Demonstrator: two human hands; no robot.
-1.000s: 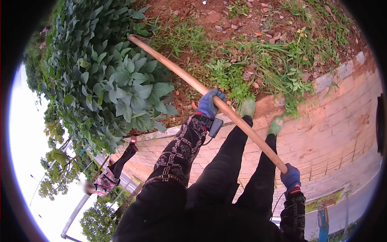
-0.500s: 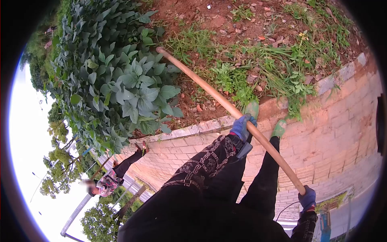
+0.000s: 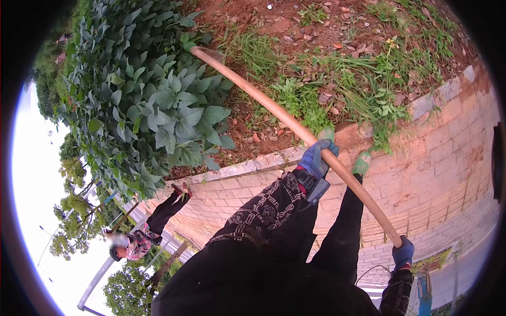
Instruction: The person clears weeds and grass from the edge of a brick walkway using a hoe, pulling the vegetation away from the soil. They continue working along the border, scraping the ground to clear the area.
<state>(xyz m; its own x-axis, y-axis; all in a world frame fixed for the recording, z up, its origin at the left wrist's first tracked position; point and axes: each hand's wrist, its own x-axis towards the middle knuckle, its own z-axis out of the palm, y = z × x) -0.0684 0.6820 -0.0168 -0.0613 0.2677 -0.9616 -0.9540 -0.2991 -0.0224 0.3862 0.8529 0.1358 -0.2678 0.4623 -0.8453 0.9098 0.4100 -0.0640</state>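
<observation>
A long wooden pole [image 3: 263, 100] runs diagonally from the leafy plants at upper left to the lower right. My left hand [image 3: 318, 159], in a blue glove, is closed round its middle. Near the pole's lower right end, my right hand [image 3: 403, 253] grips it, also blue-gloved. The far end lies beside the dark green leaves [image 3: 179, 113], close to the grass and red soil [image 3: 247, 126]. A thin curved shape shows at that end, too blurred to make out. A dark device is strapped at my left wrist.
A stone kerb [image 3: 253, 167] divides the soil bed from the brick paving [image 3: 421, 174]. My green shoes [image 3: 362, 163] are by the kerb. Another person [image 3: 142, 241] stands on the paving at lower left, beside the plants. Cut-looking grass [image 3: 363, 87] lies along the bed.
The pole's far end has moved up and left, toward the leaves. Both my hands keep their hold and have shifted slightly upward in view. The other person's head and arms have moved a little.
</observation>
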